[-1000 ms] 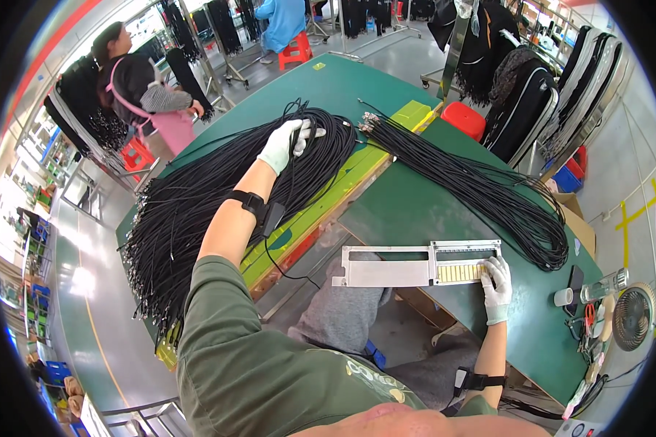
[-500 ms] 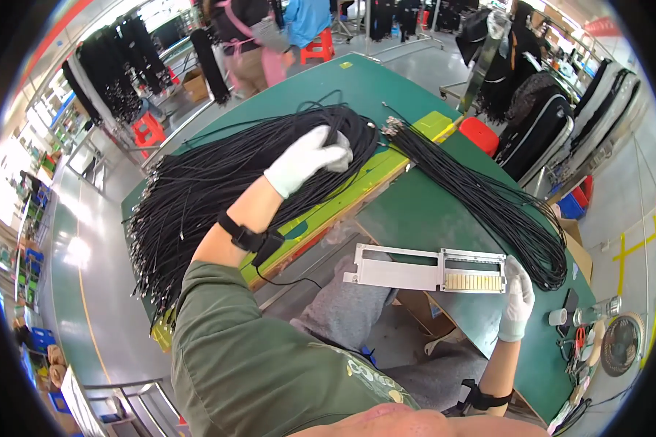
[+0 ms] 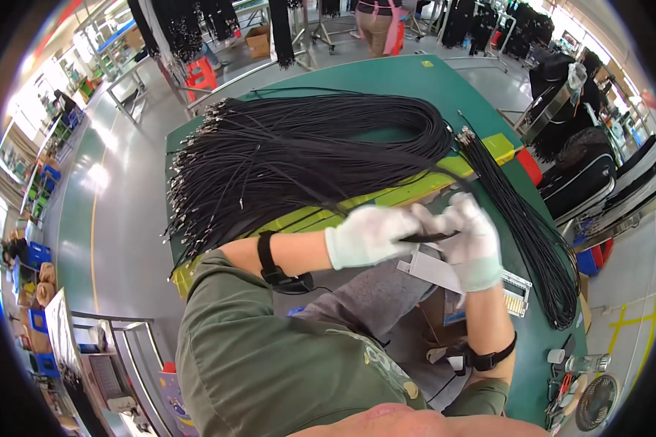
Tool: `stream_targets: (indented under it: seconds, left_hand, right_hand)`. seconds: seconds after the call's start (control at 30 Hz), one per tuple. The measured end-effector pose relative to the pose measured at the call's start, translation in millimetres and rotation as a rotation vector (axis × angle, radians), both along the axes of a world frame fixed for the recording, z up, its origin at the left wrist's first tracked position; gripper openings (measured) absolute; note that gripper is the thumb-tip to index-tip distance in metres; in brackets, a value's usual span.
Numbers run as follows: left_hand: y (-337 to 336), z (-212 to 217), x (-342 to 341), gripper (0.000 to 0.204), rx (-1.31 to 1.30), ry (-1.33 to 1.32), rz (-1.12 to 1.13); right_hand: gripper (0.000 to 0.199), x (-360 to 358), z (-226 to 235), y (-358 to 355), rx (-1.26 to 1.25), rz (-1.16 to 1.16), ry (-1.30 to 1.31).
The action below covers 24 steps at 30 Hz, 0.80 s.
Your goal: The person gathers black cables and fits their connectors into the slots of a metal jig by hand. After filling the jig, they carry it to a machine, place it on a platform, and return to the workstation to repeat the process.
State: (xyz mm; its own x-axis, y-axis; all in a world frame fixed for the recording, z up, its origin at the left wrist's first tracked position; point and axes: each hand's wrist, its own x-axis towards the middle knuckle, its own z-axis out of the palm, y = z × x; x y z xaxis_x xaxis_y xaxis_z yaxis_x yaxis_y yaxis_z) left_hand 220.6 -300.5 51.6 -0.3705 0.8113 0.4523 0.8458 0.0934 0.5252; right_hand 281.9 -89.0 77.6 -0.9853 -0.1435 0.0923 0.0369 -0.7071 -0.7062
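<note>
My left hand [image 3: 372,237], in a white glove, is closed on a black cable [image 3: 430,237] just in front of me. My right hand [image 3: 474,244], gloved as well, grips the same cable, and the two hands nearly touch. Part of the cable is blurred. Under my right wrist lies a flat silver metal frame [image 3: 434,269] with a strip of gold-coloured pieces in its right half; my forearm covers its middle. Beyond the hands spreads a big heap of black cables [image 3: 321,146], their metal ends pointing left.
A second bundle of black cables [image 3: 525,226] runs down the right side of the green table [image 3: 430,80]. A yellow strip [image 3: 408,193] edges the heap. At the lower right are a small fan [image 3: 598,402] and a clear jar [image 3: 589,363]. Another person [image 3: 375,29] stands beyond the table.
My left hand has come back from the heap toward me with a cable. My right hand has let go of the metal frame and moved up to the cable. The view has shifted.
</note>
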Motion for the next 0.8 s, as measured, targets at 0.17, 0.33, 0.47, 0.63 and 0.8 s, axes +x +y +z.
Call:
stream_targets:
  seconds: [0.17, 0.33, 0.47, 0.63, 0.8]
  left_hand:
    - [-15, 53, -34, 0.038, 0.607, 0.645, 0.535]
    - [-6, 56, -61, 0.043, 0.560, 0.564, 0.460]
    - [-34, 42, -79, 0.041, -0.017, 0.286, 0.371]
    - [-142, 42, -137, 0.035, -0.148, 0.447, 0.703]
    - [-213, 76, -178, 0.034, 0.022, 0.763, 0.900]
  right_hand:
    - [0.028, 28, 88, -14, 0.430, -0.174, 0.060]
    - [0.031, 64, 121, -61, 0.976, -0.191, 0.196]
    - [0.033, 70, 104, -38, 0.795, -0.377, 0.306]
    - [0.026, 91, 96, 34, 0.400, -0.601, 0.213]
    - [0.019, 118, 91, 109, 0.149, -0.329, 0.364]
